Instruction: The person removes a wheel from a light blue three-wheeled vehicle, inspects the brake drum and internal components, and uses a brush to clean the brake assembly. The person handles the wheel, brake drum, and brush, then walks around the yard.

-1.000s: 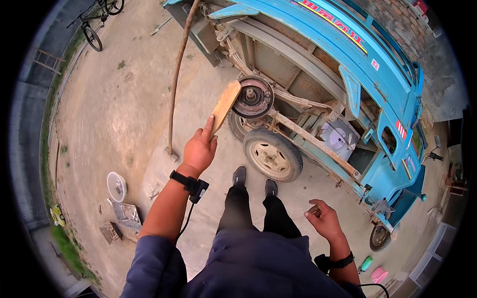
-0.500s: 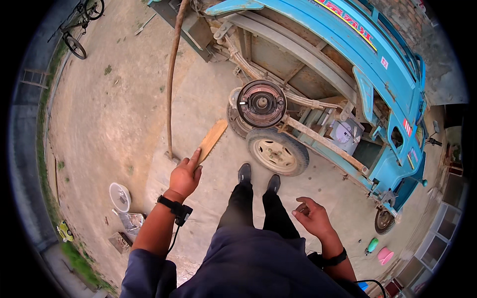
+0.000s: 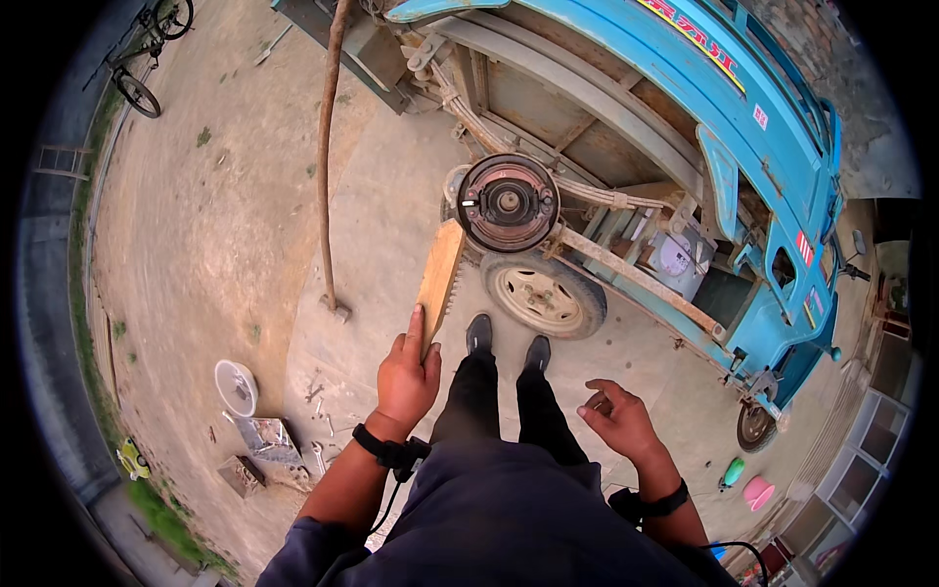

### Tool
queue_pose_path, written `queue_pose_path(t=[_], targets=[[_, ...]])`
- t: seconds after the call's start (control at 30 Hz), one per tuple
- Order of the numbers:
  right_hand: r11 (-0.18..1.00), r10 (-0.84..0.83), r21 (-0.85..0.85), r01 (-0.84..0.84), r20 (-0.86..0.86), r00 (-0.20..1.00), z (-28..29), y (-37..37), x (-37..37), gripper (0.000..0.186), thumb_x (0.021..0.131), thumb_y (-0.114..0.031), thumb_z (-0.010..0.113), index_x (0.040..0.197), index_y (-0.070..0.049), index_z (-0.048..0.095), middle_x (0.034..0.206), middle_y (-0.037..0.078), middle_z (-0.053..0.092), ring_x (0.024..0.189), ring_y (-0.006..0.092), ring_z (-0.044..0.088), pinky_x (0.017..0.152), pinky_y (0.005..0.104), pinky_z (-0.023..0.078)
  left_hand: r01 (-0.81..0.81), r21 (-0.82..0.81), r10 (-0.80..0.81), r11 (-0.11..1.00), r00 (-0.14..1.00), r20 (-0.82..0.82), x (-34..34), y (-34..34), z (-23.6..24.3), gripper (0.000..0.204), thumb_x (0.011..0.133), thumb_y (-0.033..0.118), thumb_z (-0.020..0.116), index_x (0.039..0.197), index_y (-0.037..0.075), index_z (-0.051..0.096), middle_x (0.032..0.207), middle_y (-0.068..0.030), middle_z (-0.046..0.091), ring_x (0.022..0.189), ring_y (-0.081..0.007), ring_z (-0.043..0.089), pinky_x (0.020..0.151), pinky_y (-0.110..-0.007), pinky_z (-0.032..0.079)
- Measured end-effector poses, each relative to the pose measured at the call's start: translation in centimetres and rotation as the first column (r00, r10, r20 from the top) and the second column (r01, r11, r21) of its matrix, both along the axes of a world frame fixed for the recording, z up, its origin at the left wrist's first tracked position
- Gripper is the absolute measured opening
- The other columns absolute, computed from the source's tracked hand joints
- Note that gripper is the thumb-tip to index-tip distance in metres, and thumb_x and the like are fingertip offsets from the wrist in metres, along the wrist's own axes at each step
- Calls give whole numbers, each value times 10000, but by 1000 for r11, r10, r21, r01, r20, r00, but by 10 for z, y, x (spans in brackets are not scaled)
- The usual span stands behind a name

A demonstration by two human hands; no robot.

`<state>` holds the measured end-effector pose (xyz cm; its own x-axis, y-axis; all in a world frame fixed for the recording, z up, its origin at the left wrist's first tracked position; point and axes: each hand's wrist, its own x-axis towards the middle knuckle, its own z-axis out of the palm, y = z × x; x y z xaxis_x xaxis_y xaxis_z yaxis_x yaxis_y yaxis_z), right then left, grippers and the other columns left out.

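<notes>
In my left hand (image 3: 409,377) is a wooden brush (image 3: 438,269), its bristles along the right edge. The brush's far end lies at the lower-left rim of a rusty brake assembly (image 3: 508,203) on the vehicle's axle; whether they touch I cannot tell. My right hand (image 3: 614,419) hangs at the lower right, fingers loosely bent and apart, with nothing visible in them. Just beyond my shoes (image 3: 478,335) is a wheel with a cream rim (image 3: 540,298).
A blue three-wheeled cargo vehicle (image 3: 778,191) fills the upper right. A long pole (image 3: 327,196) stands left of the axle. Lower left are a white basin (image 3: 238,386), metal trays (image 3: 269,440) and tools. A bicycle (image 3: 137,90) is at upper left, a pink bucket (image 3: 758,493) lower right.
The brush in my left hand first moved down-left from the brake assembly, then swung back up and right toward its lower-left rim. My right hand has shifted slightly up and left in view.
</notes>
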<state>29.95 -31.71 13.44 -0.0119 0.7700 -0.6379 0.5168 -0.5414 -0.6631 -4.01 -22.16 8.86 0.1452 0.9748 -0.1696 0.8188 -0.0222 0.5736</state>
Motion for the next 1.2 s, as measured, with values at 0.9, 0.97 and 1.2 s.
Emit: queue_pose_path(t=[0.9, 0.97, 1.2], targets=[[997, 76, -1, -76, -12, 997, -13, -10, 22, 436, 868, -256, 762, 1224, -59, 605, 871, 66, 729, 712, 186, 705, 682, 317, 553, -82, 28, 85, 996, 986, -141, 28, 23, -6, 724, 934, 136, 616, 1578, 102, 286, 965, -208, 645, 740, -379, 668, 639, -462, 555], [996, 83, -8, -83, -11, 996, -14, -14, 21, 438, 868, -258, 762, 1226, -61, 603, 872, 66, 728, 711, 186, 704, 683, 318, 554, -77, -1, 75, 997, 978, -196, 26, 30, -6, 712, 933, 115, 614, 1572, 100, 300, 975, -209, 650, 750, -384, 663, 641, -464, 547], [992, 107, -58, -109, -27, 994, -15, -9, 13, 432, 873, -236, 760, 1231, -58, 596, 885, 69, 723, 729, 186, 700, 693, 318, 551, -159, 37, 158, 987, 987, 25, 40, 26, -9, 716, 939, 136, 620, 1575, 101, 293, 966, -215, 657, 787, -397, 665, 691, -469, 548]])
